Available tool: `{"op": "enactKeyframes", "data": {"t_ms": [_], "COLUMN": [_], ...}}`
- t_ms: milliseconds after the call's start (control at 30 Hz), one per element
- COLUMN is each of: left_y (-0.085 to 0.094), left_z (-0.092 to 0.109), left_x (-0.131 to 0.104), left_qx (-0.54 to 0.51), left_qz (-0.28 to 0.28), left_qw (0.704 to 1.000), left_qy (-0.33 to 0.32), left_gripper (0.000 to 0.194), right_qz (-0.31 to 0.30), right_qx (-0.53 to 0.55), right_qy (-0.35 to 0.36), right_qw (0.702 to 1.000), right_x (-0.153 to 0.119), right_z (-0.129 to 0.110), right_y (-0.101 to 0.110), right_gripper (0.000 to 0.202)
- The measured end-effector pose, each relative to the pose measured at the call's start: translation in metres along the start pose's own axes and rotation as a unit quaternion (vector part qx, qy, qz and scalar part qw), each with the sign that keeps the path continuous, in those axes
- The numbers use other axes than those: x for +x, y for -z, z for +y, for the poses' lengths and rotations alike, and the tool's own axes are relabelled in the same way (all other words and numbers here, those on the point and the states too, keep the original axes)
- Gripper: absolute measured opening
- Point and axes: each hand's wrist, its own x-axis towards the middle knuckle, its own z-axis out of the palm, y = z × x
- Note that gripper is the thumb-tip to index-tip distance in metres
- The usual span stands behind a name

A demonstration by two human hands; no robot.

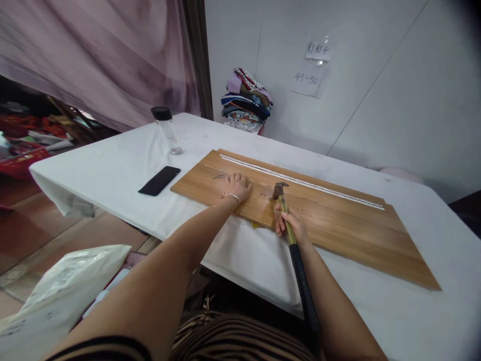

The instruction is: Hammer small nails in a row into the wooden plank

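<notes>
A long wooden board (338,220) lies across the white-covered table, with a white strip (300,181) along its far side. My right hand (291,223) is wrapped round the handle of a hammer (287,220), whose rusty head is over the middle of the board. Small dark marks or nails form a row near the hammer head; they are too small to tell apart. My left hand (238,188) rests on the left part of the board, fingers spread. Beside it lies a small bunch of thin nails (220,176).
A black phone (160,181) and a clear bottle with a black lid (168,131) stand left of the board on the table (112,175). Folded clothes (247,103) are stacked by the wall. A white bag (56,296) is at the lower left.
</notes>
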Motion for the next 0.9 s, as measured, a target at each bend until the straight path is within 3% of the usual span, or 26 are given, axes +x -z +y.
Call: {"op": "enactKeyframes", "data": {"t_ms": [467, 900], "left_y": [0.0034, -0.0057], "left_z": [0.0018, -0.0037], "left_x": [-0.0027, 0.0029], "left_qx": [0.011, 0.004], "left_qz": [-0.011, 0.006], "left_qw": [1.0, 1.0], "left_qy": [0.005, -0.007], "left_gripper": [0.043, 0.044], "right_qz": [-0.008, -0.004], "right_qx": [0.002, -0.001], "right_qy": [0.004, 0.021], "right_qw": [1.0, 1.0], "right_x": [0.0012, -0.0003], "right_z": [0.0048, 0.0007], "right_y": [0.0043, 0.0009], "right_gripper": [0.043, 0.039]}}
